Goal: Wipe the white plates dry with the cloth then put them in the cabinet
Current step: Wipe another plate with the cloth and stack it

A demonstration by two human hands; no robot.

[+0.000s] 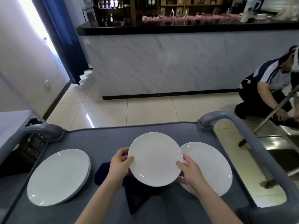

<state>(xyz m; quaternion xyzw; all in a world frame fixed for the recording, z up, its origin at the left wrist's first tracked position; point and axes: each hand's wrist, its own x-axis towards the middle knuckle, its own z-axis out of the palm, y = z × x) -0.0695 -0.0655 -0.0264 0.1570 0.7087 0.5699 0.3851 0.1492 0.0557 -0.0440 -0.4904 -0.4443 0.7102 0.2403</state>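
- held plate [155, 159]: white, round, face up and tilted a little toward the camera, lifted off the grey tabletop [103, 139].
- left hand [120, 167]: on the left rim of the held plate, thumb on top, fingers curled under; grip clamped on the rim.
- right hand [190, 177]: on the right rim of the held plate, thumb on top, fingers below; grip clamped on the rim too.
- cloth [139, 198]: dark purple, bunched under the held plate and spilling toward the camera on the tabletop; a bit shows by the left fingers, cannot tell if that hand also pinches it.
- plate stack [58, 177]: white plates, well left of the held plate, flat on the tabletop, several rims visible.
- right plate [210, 167]: white, just right of the held plate and partly hidden behind it and the right hand; cannot tell if it is one plate or more.
- cart handle [242, 126]: grey curved bar, right of and beyond the held plate, at the tabletop edge.
- tiled floor [145, 109]: pale, beyond the held plate.
- marble-front bar [161, 62]: far beyond the held plate, black top.
- blue curtain [64, 38]: far beyond and left of the held plate.
- second person [271, 88]: crouching on the floor, far right of the held plate.
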